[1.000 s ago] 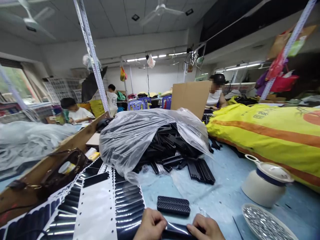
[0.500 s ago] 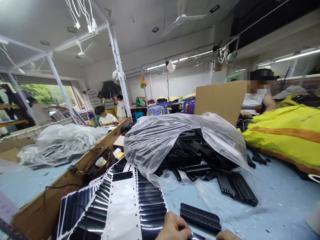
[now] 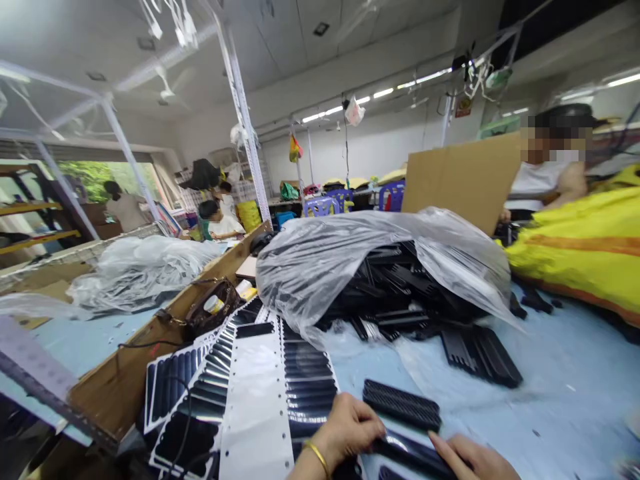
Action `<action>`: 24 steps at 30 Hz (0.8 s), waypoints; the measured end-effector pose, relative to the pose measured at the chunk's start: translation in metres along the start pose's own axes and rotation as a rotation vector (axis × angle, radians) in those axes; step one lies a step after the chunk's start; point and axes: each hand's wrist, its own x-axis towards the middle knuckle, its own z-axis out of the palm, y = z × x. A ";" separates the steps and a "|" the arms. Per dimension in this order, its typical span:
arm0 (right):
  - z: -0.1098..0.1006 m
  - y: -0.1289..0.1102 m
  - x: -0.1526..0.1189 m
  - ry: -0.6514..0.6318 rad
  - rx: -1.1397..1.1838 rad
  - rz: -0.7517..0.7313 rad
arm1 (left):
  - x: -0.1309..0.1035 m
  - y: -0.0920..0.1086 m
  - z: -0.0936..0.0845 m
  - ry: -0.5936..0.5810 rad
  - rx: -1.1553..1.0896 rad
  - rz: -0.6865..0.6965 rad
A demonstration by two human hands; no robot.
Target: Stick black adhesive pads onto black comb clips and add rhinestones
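Observation:
My left hand [image 3: 354, 427], with a yellow bangle at the wrist, pinches the left end of a glossy black strip [image 3: 413, 451] with rounded ends. At the strip's right end, the fingers of my right hand [image 3: 473, 459] are closed on its edge. Just behind the strip lies a black slotted plastic piece [image 3: 400, 405] with a lattice surface. To the left are white backing sheets [image 3: 255, 400] with rows of glossy black strips [image 3: 307, 383]. Part of another black piece [image 3: 389, 473] shows at the bottom edge below the strip.
A clear plastic bag [image 3: 310, 267] spills black plastic pieces [image 3: 400, 287] across the blue table [image 3: 560, 400]. Several lie stacked in front of it [image 3: 483, 357]. A wooden board [image 3: 150, 353] edges the left side, beside a brown bag [image 3: 213, 307]. A yellow sack [image 3: 585, 247], cardboard [image 3: 460, 187] and a co-worker [image 3: 550, 167] are at right.
The view has tilted down and shifted left, showing more of both hands. The glossy black strip now shows at greater length between them.

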 end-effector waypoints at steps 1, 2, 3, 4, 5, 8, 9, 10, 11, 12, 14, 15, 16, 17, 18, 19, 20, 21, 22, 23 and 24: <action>-0.006 -0.013 -0.004 0.062 0.006 0.018 | -0.004 0.003 -0.001 0.021 0.040 0.026; -0.011 -0.026 -0.007 0.110 0.040 0.025 | -0.007 0.004 -0.003 0.013 0.040 0.031; -0.014 -0.036 -0.009 0.121 0.107 0.023 | -0.009 0.004 -0.004 -0.006 0.028 0.027; -0.017 -0.043 -0.009 0.094 0.195 0.025 | -0.009 0.001 -0.006 -0.027 0.013 0.028; -0.018 -0.045 -0.008 0.071 0.220 0.055 | -0.008 -0.004 -0.006 -0.042 -0.003 0.032; -0.021 -0.033 -0.011 0.037 0.269 0.173 | -0.001 -0.018 -0.008 -0.098 -0.034 0.037; -0.024 -0.027 -0.013 0.038 0.291 0.204 | 0.000 -0.020 -0.009 -0.110 -0.036 0.043; -0.026 -0.023 -0.017 0.043 0.314 0.227 | 0.000 -0.021 -0.009 -0.118 -0.035 0.051; -0.029 -0.019 -0.021 0.051 0.332 0.241 | -0.001 -0.021 -0.010 -0.122 -0.033 0.060; -0.032 -0.016 -0.024 0.060 0.346 0.246 | -0.002 -0.020 -0.011 -0.122 -0.030 0.070; -0.035 -0.013 -0.029 0.067 0.360 0.235 | -0.005 -0.017 -0.013 -0.118 -0.025 0.087; -0.036 -0.012 -0.030 0.063 0.362 0.223 | -0.007 -0.016 -0.013 -0.117 -0.023 0.093; -0.037 -0.012 -0.031 0.055 0.362 0.211 | -0.007 -0.015 -0.013 -0.116 -0.019 0.098; -0.037 -0.012 -0.032 0.046 0.361 0.200 | -0.008 -0.015 -0.012 -0.114 -0.013 0.103; -0.037 -0.012 -0.032 0.036 0.358 0.191 | -0.008 -0.015 -0.012 -0.113 -0.004 0.109; -0.037 -0.012 -0.032 0.026 0.355 0.187 | -0.007 -0.016 -0.012 -0.111 0.010 0.117; -0.037 -0.012 -0.033 0.016 0.353 0.186 | -0.007 -0.017 -0.012 -0.109 0.026 0.125; -0.037 -0.013 -0.033 0.008 0.351 0.186 | -0.006 -0.019 -0.011 -0.105 0.044 0.135; -0.038 -0.014 -0.033 0.000 0.351 0.186 | -0.006 -0.020 -0.012 -0.099 0.065 0.145; -0.038 -0.014 -0.033 -0.010 0.348 0.184 | -0.005 -0.021 -0.012 -0.091 0.087 0.157; -0.039 -0.016 -0.033 -0.019 0.341 0.179 | -0.005 -0.021 -0.013 -0.078 0.115 0.171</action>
